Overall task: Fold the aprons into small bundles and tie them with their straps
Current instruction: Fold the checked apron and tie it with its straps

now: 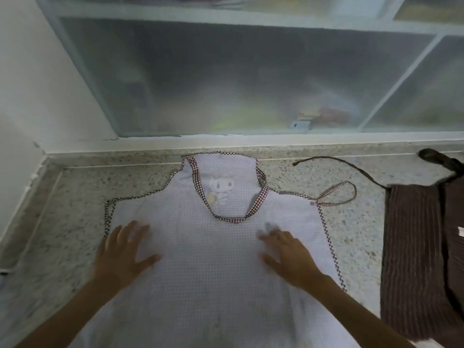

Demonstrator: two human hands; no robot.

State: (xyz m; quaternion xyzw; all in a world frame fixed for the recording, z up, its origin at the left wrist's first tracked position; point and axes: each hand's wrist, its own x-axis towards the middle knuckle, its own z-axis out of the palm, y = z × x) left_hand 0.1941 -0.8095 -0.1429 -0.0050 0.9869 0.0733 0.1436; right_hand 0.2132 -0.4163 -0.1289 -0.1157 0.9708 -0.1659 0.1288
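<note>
- While I watch from the head view, the left hand (123,252) lies flat, fingers spread, on the white apron (206,259).
- That apron is spread out on the speckled counter (75,222), its checked neck strap (226,217) looped over the bib.
- Right hand (288,254) presses flat too, holding nothing.
- Far right, a brown striped apron (411,259) lies apart.

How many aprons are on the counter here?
2. The white checked apron lies spread flat in the middle under both hands; the brown striped apron lies at the right edge, partly out of frame.
</note>
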